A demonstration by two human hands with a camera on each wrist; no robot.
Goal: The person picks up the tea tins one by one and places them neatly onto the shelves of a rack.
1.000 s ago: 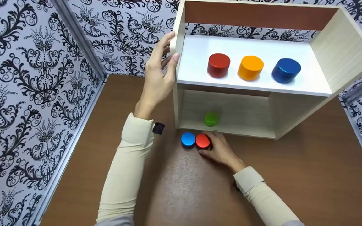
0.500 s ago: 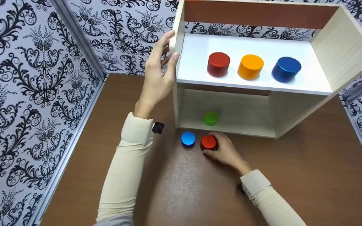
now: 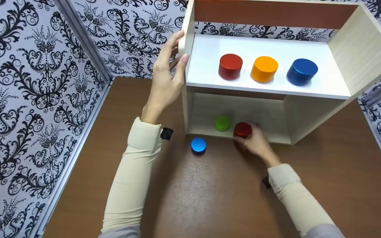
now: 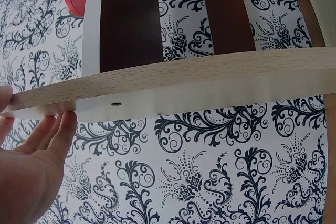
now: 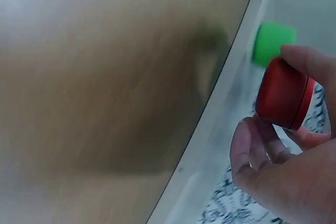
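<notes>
My right hand holds a red cylindrical container between thumb and fingers, at the front of the lower compartment. A seam runs round this red container in the right wrist view. Beside it, to the left, a green cylinder stands inside the lower compartment. My left hand grips the front edge of the left side panel of the wooden shelf unit; in the left wrist view its fingers lie on the panel's outer face. A blue cylinder stands on the brown table in front of the unit.
On the white upper shelf stand larger red, orange and blue cylinders in a row. Patterned wall panels stand behind and to the left. The brown table extends in front.
My right hand has lifted the red container away from beside the blue cylinder, moving it right and forward to the lower compartment. The left hand stays on the side panel.
</notes>
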